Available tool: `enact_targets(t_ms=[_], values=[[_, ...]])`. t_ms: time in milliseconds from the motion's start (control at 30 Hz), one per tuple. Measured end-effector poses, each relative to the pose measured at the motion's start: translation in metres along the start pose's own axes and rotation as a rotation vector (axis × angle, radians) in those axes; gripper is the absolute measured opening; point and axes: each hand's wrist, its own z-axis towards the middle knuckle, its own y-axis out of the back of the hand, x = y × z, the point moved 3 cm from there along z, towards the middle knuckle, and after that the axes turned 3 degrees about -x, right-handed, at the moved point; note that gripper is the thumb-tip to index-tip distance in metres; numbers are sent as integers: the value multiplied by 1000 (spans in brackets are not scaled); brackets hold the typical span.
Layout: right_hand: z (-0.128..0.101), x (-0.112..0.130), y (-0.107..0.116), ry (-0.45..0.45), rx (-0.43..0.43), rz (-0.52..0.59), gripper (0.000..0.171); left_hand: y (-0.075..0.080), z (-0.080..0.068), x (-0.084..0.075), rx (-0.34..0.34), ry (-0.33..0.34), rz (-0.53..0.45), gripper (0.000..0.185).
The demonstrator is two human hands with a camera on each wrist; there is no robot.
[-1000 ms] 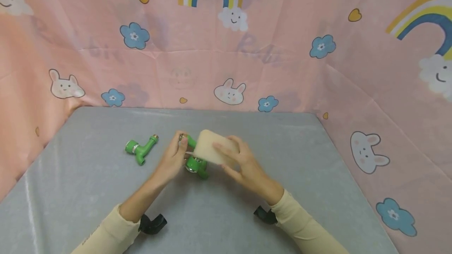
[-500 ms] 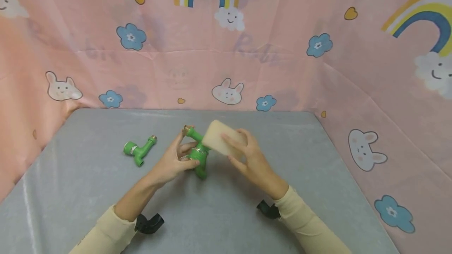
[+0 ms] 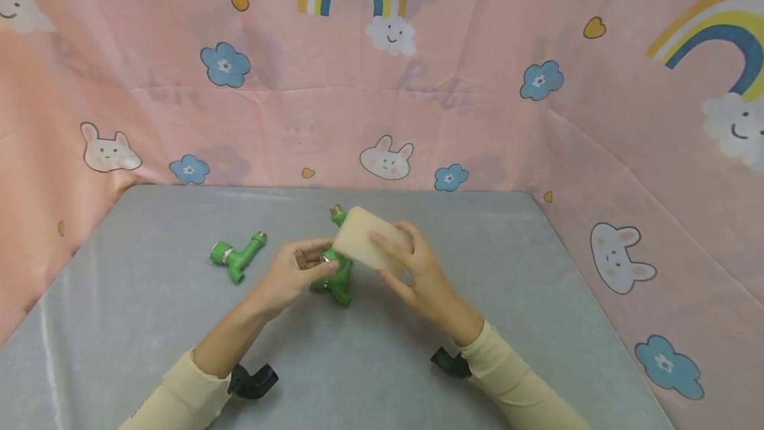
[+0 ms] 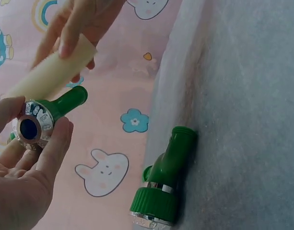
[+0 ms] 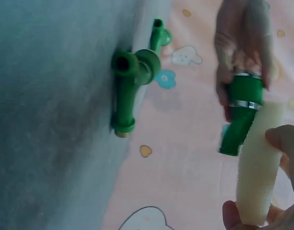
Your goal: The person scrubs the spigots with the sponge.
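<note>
My left hand [image 3: 290, 275] pinches a green tap [image 3: 335, 274] between thumb and fingers, held just above the middle of the grey tabletop [image 3: 119, 324]. My right hand [image 3: 412, 271] has its grip curled round a cream sponge [image 3: 365, 244], which touches the tap's upper side. A second tap [image 3: 235, 255] lies flat on the tabletop toward the left edge, well apart from both hands. Pink cloth [image 3: 477, 118] rises behind the far edge

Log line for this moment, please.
left hand: holds green faucet | right hand: presses sponge on it | second faucet: on table
</note>
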Motion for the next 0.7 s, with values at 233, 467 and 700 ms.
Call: enact_targets(t_ms=[233, 467, 700], values=[[-1, -6, 0, -106, 12, -70, 60, 4, -1, 1, -77, 81, -7, 43], [0, -15, 6, -118, -68, -79, 58, 11, -2, 1, -168, 102, 60, 42], [-1, -3, 1, 99, -104, -167, 64, 6, -1, -1, -216, 22, 169, 40]])
